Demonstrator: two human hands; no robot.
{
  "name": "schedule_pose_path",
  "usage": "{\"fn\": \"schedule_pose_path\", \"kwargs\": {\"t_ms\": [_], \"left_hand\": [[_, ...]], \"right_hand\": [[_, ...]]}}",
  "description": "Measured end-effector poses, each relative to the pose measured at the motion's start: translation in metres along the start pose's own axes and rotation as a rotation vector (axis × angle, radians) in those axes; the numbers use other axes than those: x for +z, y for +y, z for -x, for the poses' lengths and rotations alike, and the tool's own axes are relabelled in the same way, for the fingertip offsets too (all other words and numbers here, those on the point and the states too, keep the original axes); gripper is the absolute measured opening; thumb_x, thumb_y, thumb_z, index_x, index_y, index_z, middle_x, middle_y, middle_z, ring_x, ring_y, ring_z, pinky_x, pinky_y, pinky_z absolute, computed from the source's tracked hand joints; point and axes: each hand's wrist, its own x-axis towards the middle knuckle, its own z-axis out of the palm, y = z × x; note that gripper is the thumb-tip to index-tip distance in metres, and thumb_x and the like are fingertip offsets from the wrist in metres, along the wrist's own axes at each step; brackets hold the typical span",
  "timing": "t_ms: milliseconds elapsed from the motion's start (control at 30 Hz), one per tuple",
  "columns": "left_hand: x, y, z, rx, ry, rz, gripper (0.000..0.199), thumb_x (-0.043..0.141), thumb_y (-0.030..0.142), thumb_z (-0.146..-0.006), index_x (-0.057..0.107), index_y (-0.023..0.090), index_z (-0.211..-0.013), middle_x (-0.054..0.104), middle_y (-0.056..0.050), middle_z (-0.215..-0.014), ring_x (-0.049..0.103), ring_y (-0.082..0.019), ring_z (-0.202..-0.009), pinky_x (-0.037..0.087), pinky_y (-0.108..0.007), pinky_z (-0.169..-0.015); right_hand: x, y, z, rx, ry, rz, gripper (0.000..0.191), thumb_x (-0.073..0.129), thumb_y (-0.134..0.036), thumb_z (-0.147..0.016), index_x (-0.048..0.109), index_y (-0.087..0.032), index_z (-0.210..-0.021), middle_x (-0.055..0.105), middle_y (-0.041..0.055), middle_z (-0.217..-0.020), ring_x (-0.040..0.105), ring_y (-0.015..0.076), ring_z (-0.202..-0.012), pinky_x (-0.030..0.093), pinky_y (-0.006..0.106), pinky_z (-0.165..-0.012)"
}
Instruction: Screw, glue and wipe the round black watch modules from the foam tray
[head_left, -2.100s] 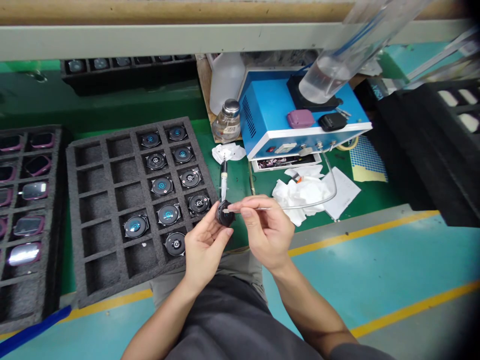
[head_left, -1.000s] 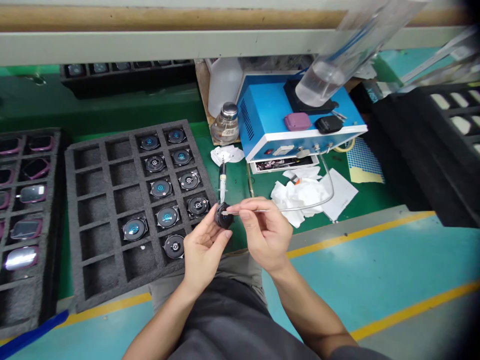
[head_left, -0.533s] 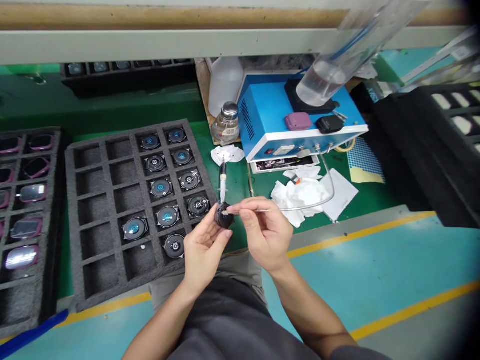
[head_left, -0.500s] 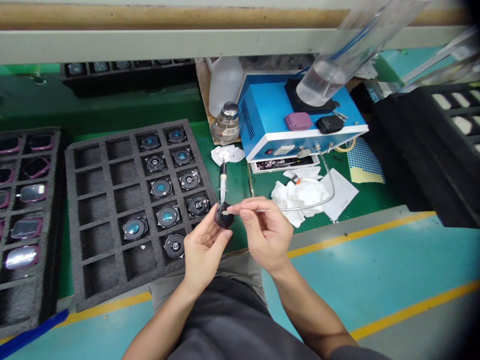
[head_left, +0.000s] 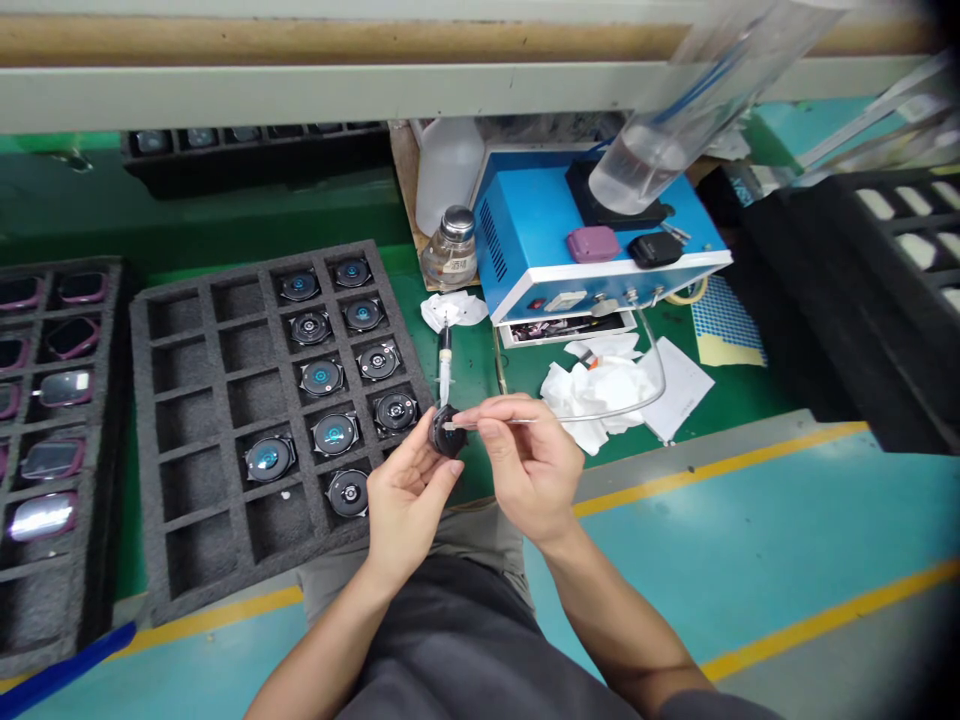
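Observation:
My left hand (head_left: 409, 505) pinches a round black watch case (head_left: 444, 440) between thumb and fingers, tilted on its edge. My right hand (head_left: 531, 470) is closed on the end of a thin clear tube (head_left: 630, 408); the tip meets the watch case's near side, though the contact point is too small to make out. From there the tube loops back to the front of a blue machine (head_left: 517, 215). Just beyond the watch case lies a slim syringe (head_left: 445, 350), its tip on a crumpled white tissue (head_left: 453, 311).
Left of my hands is a grey foam tray (head_left: 187, 400) with several round watches in its pockets. A second tray (head_left: 105, 420) holds purple-framed watches. A glass bottle (head_left: 450, 250) stands by the machine, with white tissues (head_left: 592, 400) in front. Black foam trays (head_left: 840, 300) sit at right.
Both hands keep almost the same pose on the watch case and tube. The view has shifted very slightly; nothing else visibly differs.

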Motion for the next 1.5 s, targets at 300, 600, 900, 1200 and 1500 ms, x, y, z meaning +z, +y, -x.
{"fn": "schedule_pose_path", "kwargs": {"t_ms": [300,600,900,1200,1500], "left_hand": [[-0.0001,-0.0005,-0.0004,-0.002,0.014,0.001,0.06,0.081,0.021,-0.079,0.064,0.022,-0.136,0.067,-0.011,-0.135,0.065,-0.028,-0.125,0.054,-0.038,-0.107],[-0.0009,0.0002,-0.0018,-0.021,0.041,-0.041,0.062,0.082,0.024,-0.077,0.064,0.022,-0.136,0.071,-0.012,-0.13,0.068,-0.029,-0.12,0.057,-0.038,-0.103],[-0.0007,0.0012,-0.0016,-0.013,0.041,-0.017,0.061,0.082,0.022,-0.077,0.065,0.022,-0.135,0.071,-0.011,-0.13,0.068,-0.027,-0.121,0.056,-0.036,-0.104],[-0.001,-0.0003,-0.0021,-0.01,0.033,-0.024,0.062,0.082,0.023,-0.077,0.065,0.021,-0.136,0.072,-0.012,-0.129,0.069,-0.028,-0.119,0.058,-0.037,-0.102],[-0.0008,-0.001,-0.0016,0.01,0.008,0.004,0.059,0.081,0.021,-0.078,0.065,0.023,-0.136,0.069,-0.011,-0.133,0.067,-0.027,-0.123,0.055,-0.036,-0.105]], "right_hand": [[-0.0001,-0.0003,-0.0014,-0.001,0.001,0.041,0.007,0.059,-0.018,-0.096,0.063,-0.023,-0.099,0.073,0.0046,-0.091,0.073,0.0164,-0.089,0.063,0.033,-0.078],[-0.0005,-0.0007,-0.0033,-0.025,-0.003,0.047,0.009,0.058,-0.017,-0.096,0.063,-0.022,-0.101,0.073,0.0045,-0.092,0.072,0.0159,-0.089,0.063,0.032,-0.076],[-0.0004,-0.0004,-0.0028,-0.019,-0.008,0.031,0.01,0.058,-0.016,-0.096,0.064,-0.023,-0.101,0.073,0.0042,-0.092,0.071,0.0154,-0.091,0.062,0.031,-0.076],[0.0002,-0.0004,-0.0027,-0.026,0.0,0.046,0.009,0.058,-0.017,-0.096,0.064,-0.023,-0.1,0.073,0.0041,-0.091,0.072,0.0152,-0.088,0.063,0.031,-0.075],[-0.0008,0.0004,-0.0016,-0.009,-0.006,0.018,0.011,0.059,-0.016,-0.095,0.064,-0.023,-0.102,0.073,0.0043,-0.092,0.073,0.0153,-0.09,0.063,0.032,-0.079]]}}
